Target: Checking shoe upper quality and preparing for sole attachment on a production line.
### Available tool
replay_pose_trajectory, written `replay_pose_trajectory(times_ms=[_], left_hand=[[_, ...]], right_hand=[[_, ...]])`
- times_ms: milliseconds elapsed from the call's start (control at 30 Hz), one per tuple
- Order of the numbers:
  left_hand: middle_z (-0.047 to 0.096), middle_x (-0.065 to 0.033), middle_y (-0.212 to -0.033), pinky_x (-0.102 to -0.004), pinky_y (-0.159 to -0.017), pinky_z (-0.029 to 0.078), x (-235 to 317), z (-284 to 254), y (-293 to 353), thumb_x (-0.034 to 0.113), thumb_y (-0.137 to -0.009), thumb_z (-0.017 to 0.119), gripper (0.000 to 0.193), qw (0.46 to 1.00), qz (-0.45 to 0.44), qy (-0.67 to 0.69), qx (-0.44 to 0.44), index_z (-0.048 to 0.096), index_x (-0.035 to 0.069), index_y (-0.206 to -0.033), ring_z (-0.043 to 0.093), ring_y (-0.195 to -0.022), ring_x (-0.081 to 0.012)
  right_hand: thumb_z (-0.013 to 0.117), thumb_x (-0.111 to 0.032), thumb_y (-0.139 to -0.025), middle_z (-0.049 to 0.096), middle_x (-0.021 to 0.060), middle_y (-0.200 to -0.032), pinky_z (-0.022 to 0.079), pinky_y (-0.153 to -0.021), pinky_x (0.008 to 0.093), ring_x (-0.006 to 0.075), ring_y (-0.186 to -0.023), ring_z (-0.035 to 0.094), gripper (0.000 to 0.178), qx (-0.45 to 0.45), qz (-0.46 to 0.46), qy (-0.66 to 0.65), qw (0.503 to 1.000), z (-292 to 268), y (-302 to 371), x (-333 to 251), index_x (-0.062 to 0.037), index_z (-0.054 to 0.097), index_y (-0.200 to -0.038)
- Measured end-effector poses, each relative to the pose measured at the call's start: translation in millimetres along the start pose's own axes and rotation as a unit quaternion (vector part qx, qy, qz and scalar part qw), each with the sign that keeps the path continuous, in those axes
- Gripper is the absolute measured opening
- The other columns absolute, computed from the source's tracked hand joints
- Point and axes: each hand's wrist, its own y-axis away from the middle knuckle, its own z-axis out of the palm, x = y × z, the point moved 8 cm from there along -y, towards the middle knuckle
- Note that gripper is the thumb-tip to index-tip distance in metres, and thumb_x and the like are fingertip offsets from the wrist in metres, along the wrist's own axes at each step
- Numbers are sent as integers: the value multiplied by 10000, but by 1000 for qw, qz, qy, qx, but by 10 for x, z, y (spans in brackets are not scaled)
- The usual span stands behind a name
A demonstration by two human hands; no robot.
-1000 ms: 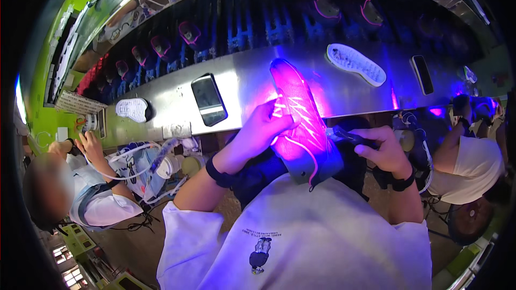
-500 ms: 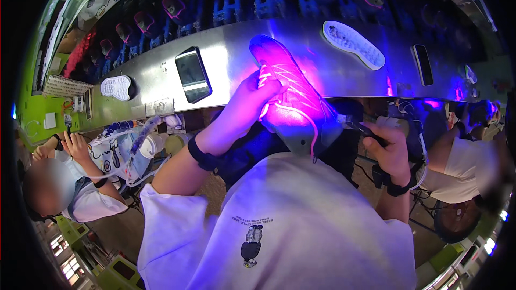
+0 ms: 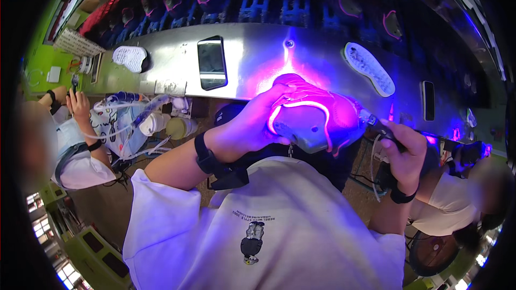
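Note:
My left hand (image 3: pixel 248 121) is closed around a laced shoe upper (image 3: pixel 312 129), glowing pink and blue under violet light. Its heel end is tilted toward me, with a dark round hole showing, and a pale lace loops down over it. In my right hand (image 3: pixel 407 147) is a brush (image 3: pixel 388 132) with a dark handle, and its pale tip meets the right side of the upper. At the far right of the bench, nearest to the brush, lies a white shoe sole (image 3: pixel 371 69), hollow side up.
A metal bench (image 3: pixel 258 37) runs across in front of me, with two phones (image 3: pixel 212 63) and a white sole (image 3: pixel 130 58) on it. Beyond it a dark conveyor (image 3: pixel 269 0) bears several pink-edged shoe uppers. Co-workers (image 3: pixel 80 150) sit on both sides; a white cup (image 3: pixel 155 123) stands at left.
The upper has turned and tipped, its heel now toward me and its toe lower. My left hand has shifted its grip. My right hand has moved slightly right with the brush.

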Motion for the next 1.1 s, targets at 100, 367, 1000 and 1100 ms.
replay_pose_trajectory(times_ms=[100,367,1000,1100], left_hand=[[717,-161,-1011,-269,-444,583,-31,-58,63,434,-1035,441,501,999,33,17,20,503,95,-1398,739,-722,-248],[632,-361,-1118,-288,-458,594,-427,-99,243,600,-952,516,739,935,-235,258,-60,484,15,-1403,697,-676,-351],[567,-334,-1237,-268,-558,632,-475,44,194,564,-949,557,728,885,-264,355,-147,443,47,-1448,694,-805,-329],[567,-333,-1233,-264,-556,620,-516,134,177,566,-947,562,735,862,-276,393,-162,440,45,-1452,674,-819,-334]], right_hand=[[776,0,-729,620,71,-720,452,-619,282,162,-629,578,384,-14,-21,28,999,-2,-169,-187,5,740,-1112],[772,-19,-718,591,47,-696,365,-537,269,134,-579,517,418,-66,-79,78,992,159,-444,-412,-20,741,-1135],[752,2,-791,644,34,-749,404,-580,224,84,-636,562,329,-35,-29,31,999,68,-516,-409,-9,744,-1120],[745,-1,-804,657,40,-767,419,-596,224,83,-663,586,318,-19,-25,2,1000,56,-506,-243,1,741,-1122]])
